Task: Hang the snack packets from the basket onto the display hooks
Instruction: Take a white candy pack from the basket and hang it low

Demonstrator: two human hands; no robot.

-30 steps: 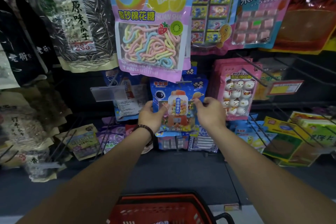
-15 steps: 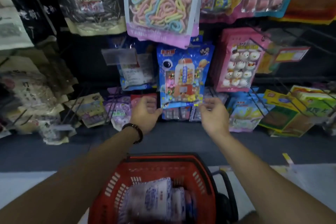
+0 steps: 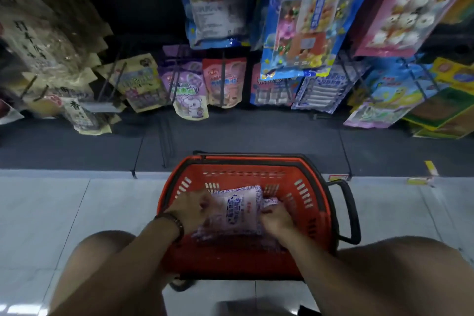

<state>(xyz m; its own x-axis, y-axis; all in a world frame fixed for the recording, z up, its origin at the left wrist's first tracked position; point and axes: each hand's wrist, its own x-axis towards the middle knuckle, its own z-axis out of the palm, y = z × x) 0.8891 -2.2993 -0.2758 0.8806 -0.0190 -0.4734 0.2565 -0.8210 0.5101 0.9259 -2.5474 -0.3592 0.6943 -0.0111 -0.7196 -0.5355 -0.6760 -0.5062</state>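
Change: a second ago both hands were up at the blue packet (image 3: 305, 20). Now they're down in the basket (image 3: 243, 161), and the view has tipped down with them.
Left hand (image 3: 195, 210): fingers curled over the left edge of the white packet (image 3: 241, 210).
Right hand (image 3: 277, 218): fingers curled on its right edge. It's blurry, so I can't tell how tight.
White packet: lying on top in the basket, more packets under it, not lifted yet.
Blue packet: hanging on the far rack, nobody touching it, so that one looks done.
Meaning: looks like a new round is starting, and this one needs a spot on the hooks (image 3: 175, 77).
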